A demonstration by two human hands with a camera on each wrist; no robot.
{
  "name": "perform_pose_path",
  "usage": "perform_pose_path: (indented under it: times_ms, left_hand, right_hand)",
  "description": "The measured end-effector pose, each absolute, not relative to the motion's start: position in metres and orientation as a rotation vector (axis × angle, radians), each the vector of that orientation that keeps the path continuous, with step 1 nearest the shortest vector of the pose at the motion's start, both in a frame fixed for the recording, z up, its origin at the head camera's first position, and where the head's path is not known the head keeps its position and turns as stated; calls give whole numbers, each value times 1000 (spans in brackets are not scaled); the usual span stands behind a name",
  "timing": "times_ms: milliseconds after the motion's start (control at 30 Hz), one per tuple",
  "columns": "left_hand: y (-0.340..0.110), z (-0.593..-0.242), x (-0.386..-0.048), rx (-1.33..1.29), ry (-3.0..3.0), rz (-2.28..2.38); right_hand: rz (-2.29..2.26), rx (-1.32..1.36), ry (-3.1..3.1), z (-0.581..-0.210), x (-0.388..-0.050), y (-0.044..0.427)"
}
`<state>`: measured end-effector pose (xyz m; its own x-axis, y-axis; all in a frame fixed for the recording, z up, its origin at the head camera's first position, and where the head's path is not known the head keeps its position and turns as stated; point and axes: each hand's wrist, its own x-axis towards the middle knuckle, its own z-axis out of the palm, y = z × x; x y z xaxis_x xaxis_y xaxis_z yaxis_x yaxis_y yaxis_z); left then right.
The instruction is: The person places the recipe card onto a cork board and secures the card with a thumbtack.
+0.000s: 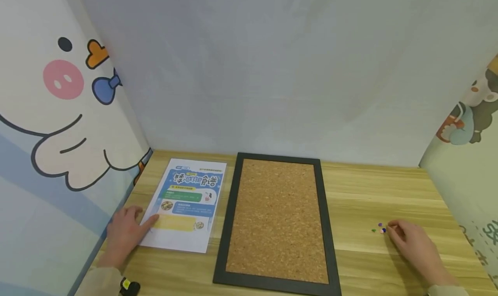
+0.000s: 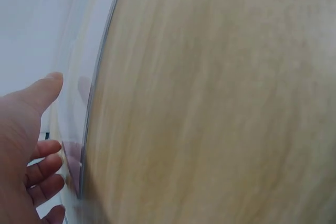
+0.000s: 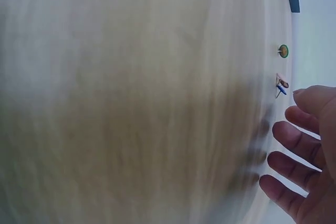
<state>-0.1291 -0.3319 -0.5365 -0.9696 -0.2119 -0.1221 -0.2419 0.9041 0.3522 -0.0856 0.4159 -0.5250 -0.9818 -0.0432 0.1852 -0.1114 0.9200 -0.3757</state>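
A laminated sheet (image 1: 183, 240) with a blue printed poster lies at the left of the table. My left hand (image 1: 126, 229) is at its left edge, thumb (image 2: 47, 87) over the sheet and fingers loosely bent beside it, gripping nothing. On the right, several small coloured thumbtacks (image 1: 380, 224) lie on the wood, among them a green tack (image 3: 283, 51) and a blue tack (image 3: 281, 89). Close beside them is my right hand (image 1: 416, 246), its fingers loosely curved and nothing visible between thumb and fingers.
A cork board (image 1: 278, 220) in a black frame lies between the two hands, in the middle of the wooden table (image 1: 362, 188). A pale curtain (image 1: 272, 71) hangs behind the table, and printed cartoon panels (image 1: 39, 127) stand at both sides.
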Motion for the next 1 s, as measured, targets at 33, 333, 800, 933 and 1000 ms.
perform_pose_path:
  times_ms: [33,333,800,933,1000]
  left_hand:
    - [-332,-536,-129,-375,2978,569]
    - [-324,-535,-127,-535,2946,589]
    - [-320,-535,-137,-580,2914,661]
    - [-322,-533,-137,-552,2904,695]
    - [-323,-531,-138,-546,2879,721]
  right_hand:
    - [589,119,-2902,-525,-85,415]
    - [603,119,-2911,-526,-85,413]
    - [573,152,-2894,-525,-85,413]
    - [571,156,-2911,-525,-85,412]
    - [575,152,-2917,-524,-85,412]
